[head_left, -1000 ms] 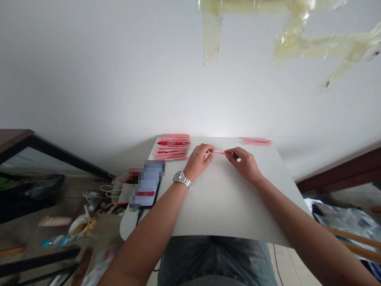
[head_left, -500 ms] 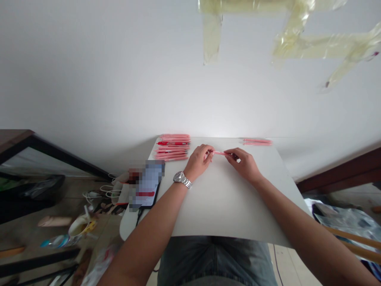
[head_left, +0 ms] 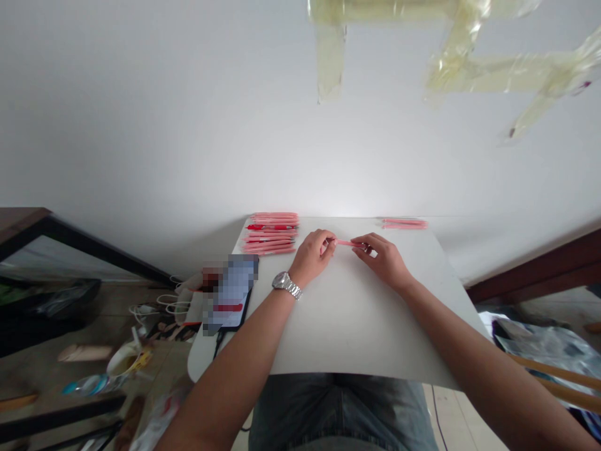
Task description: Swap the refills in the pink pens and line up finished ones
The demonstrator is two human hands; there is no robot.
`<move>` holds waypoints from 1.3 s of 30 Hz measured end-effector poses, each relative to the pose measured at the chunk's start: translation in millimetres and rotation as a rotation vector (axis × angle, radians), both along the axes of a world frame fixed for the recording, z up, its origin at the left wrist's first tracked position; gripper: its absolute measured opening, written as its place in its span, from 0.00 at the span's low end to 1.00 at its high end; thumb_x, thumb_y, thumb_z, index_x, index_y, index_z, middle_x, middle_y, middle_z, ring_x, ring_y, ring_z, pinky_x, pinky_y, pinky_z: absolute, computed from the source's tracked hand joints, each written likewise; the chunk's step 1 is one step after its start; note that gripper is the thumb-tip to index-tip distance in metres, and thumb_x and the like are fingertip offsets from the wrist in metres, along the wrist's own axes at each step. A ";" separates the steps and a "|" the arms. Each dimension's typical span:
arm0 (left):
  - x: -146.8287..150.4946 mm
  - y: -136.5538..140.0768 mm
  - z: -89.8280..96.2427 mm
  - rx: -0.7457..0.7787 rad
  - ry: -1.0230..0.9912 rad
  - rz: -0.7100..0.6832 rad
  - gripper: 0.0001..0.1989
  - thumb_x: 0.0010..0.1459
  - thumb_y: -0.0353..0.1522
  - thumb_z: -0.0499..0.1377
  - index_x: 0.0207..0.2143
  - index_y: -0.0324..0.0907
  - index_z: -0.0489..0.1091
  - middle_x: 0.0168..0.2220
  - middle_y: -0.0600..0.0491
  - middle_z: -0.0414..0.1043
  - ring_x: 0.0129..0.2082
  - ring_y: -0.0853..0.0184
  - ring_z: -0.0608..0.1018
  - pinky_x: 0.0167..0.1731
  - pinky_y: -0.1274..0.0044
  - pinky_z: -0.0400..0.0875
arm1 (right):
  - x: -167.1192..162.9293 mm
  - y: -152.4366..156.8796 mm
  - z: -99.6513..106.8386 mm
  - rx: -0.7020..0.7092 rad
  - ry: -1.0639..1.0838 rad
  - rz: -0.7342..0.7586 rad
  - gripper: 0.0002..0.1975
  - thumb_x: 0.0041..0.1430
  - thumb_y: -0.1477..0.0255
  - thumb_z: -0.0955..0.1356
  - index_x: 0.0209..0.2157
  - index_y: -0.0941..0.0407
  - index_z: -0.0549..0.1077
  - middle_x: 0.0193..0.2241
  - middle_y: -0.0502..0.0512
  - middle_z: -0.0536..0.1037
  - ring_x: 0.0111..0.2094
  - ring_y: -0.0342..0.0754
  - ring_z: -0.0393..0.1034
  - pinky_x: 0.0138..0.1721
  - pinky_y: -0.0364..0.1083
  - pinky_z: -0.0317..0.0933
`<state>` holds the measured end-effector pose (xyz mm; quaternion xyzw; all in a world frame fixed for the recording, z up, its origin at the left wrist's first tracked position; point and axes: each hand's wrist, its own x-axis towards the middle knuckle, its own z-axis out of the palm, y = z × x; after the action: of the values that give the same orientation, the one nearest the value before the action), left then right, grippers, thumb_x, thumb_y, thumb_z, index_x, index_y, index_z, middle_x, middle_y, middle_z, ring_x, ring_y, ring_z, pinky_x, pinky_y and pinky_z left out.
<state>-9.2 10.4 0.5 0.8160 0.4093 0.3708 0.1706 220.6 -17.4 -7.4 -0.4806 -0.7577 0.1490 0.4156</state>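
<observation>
Between my hands, above the white table (head_left: 366,326), a slim pink pen (head_left: 345,243) is held roughly level. My left hand (head_left: 315,255), with a metal watch on its wrist, pinches the pen's left end. The fingers of my right hand (head_left: 381,255) are closed on its other end. Left of my left hand lies a row of pink and red pens (head_left: 271,241), side by side near the wall. A few more pink pens (head_left: 404,223) rest at the table's back right, beyond my right hand.
A phone (head_left: 235,291) with a cable plugged in lies at the table's left edge. The wall (head_left: 188,125) rises right behind the table. On the floor at left are a cup (head_left: 124,358), a plastic bottle (head_left: 89,384) and white cables (head_left: 173,302).
Both hands keep their hold on the pen in nearly the same place. My right fingers have shifted slightly left along it. The whole view has drifted a little.
</observation>
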 end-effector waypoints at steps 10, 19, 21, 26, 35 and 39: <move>-0.2 -0.3 0.2 0.008 0.008 0.005 0.07 0.71 0.35 0.54 0.45 0.45 0.71 0.38 0.51 0.76 0.38 0.63 0.75 0.44 0.69 0.70 | 1.2 0.8 0.0 0.004 0.000 -0.007 0.11 0.68 0.62 0.68 0.45 0.52 0.79 0.36 0.55 0.78 0.31 0.47 0.72 0.35 0.48 0.70; 0.0 -0.4 1.6 -0.007 -0.005 -0.010 0.07 0.70 0.36 0.55 0.44 0.44 0.71 0.37 0.51 0.76 0.37 0.64 0.74 0.43 0.70 0.70 | 4.4 1.8 -2.7 0.001 -0.002 0.012 0.11 0.69 0.63 0.67 0.46 0.53 0.78 0.37 0.55 0.79 0.32 0.47 0.72 0.36 0.48 0.70; -0.1 0.2 1.3 -0.005 -0.008 -0.002 0.07 0.70 0.35 0.55 0.44 0.44 0.71 0.38 0.51 0.76 0.37 0.64 0.75 0.43 0.70 0.70 | 5.7 2.7 -2.9 -0.001 -0.011 0.008 0.11 0.69 0.63 0.67 0.45 0.53 0.78 0.37 0.55 0.79 0.32 0.46 0.72 0.36 0.47 0.70; -2.2 4.2 -0.5 0.006 -0.031 0.040 0.06 0.70 0.34 0.55 0.43 0.44 0.72 0.39 0.51 0.76 0.39 0.64 0.75 0.46 0.71 0.70 | 11.7 7.2 -4.9 -0.009 -0.062 -0.052 0.10 0.68 0.65 0.67 0.45 0.52 0.78 0.37 0.55 0.79 0.33 0.47 0.72 0.36 0.47 0.68; -8.8 9.1 -2.6 0.016 -0.099 0.223 0.05 0.68 0.31 0.55 0.41 0.44 0.71 0.39 0.50 0.76 0.40 0.63 0.76 0.46 0.71 0.70 | 16.0 10.1 -11.2 -0.017 -0.148 -0.186 0.10 0.64 0.65 0.69 0.43 0.52 0.79 0.36 0.56 0.78 0.34 0.49 0.72 0.36 0.48 0.65; -10.1 10.1 -2.3 0.009 -0.110 0.272 0.06 0.68 0.32 0.55 0.40 0.44 0.72 0.38 0.50 0.76 0.39 0.64 0.76 0.45 0.72 0.70 | 9.9 7.8 -8.6 -0.009 -0.203 -0.161 0.11 0.65 0.67 0.68 0.47 0.53 0.78 0.34 0.55 0.76 0.34 0.50 0.71 0.38 0.48 0.64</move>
<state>-19.3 20.5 -1.8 0.7322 0.5045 0.4364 0.1374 230.5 -9.6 -16.1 -0.5543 -0.7541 0.0694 0.3454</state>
